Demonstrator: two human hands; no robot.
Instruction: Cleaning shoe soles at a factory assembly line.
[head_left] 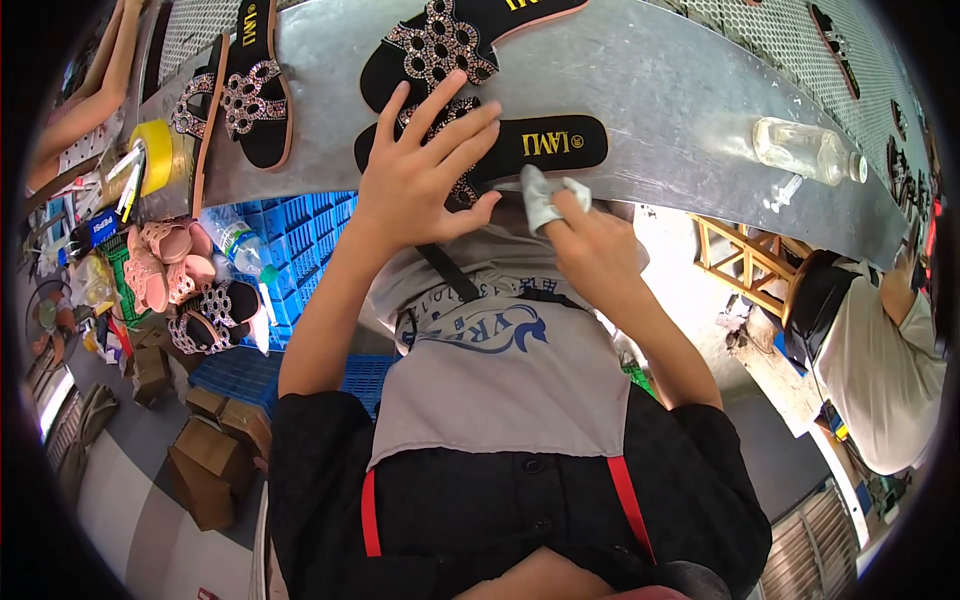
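Note:
A black slide sandal (pixel 565 140) with a jewelled cut-out strap lies sideways on the metal table, close to its near edge. My left hand (pixel 425 165) is spread over the sandal's strap, fingers apart. In my right hand (pixel 590 240) a white cloth (pixel 548 196) is pinched, just below the sandal's near edge; whether the cloth touches the sole I cannot tell. Beyond my left fingers lies another jewelled black sandal (pixel 435 50), with part of a further one at the top edge. My left hand hides much of the near sandal's strap.
The metal table (pixel 680 110) carries more sandals (pixel 262 100) at left, a yellow tape roll (pixel 152 158) and a clear bottle (pixel 810 150) at right. Beyond runs a mesh surface (pixel 770 30) with sandals. Blue crates (pixel 305 240) stand below left. Other people are at both sides.

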